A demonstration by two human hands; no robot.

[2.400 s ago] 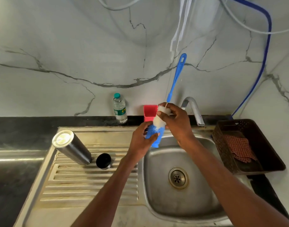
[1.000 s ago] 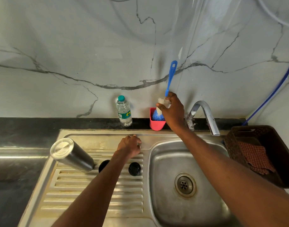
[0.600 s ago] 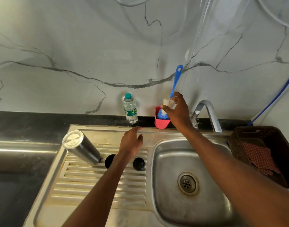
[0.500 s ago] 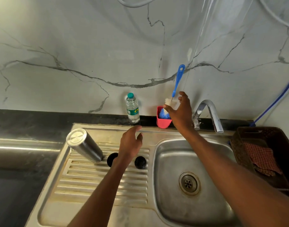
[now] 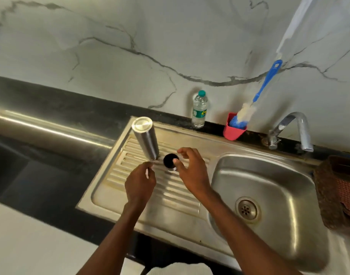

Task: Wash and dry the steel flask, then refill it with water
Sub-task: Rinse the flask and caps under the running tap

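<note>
The steel flask (image 5: pixel 145 139) stands upside down on the ribbed drainboard (image 5: pixel 170 195), left of the basin. A black cap (image 5: pixel 168 160) lies just right of its mouth. My right hand (image 5: pixel 192 169) hovers over the cap with fingers spread and curved, the thumb tip at the cap's right side. My left hand (image 5: pixel 140 181) is just in front of the flask's lower end, fingers loosely curled, with nothing visible in them. A second black piece seen earlier is out of sight, where my right hand now is.
The blue bottle brush (image 5: pixel 267 84) stands in a red cup (image 5: pixel 233 129) against the wall, beside a small water bottle (image 5: pixel 198 110). Tap (image 5: pixel 297 126) over the sink basin (image 5: pixel 269 179). Brown basket (image 5: pixel 328 195) with a red cloth (image 5: pixel 348 193) at right. White towel (image 5: pixel 180 268) at the bottom.
My right hand let go of the brush, left in the red cup, and came down to the black cap. My left hand drew back toward the flask's mouth. The view swung left.
</note>
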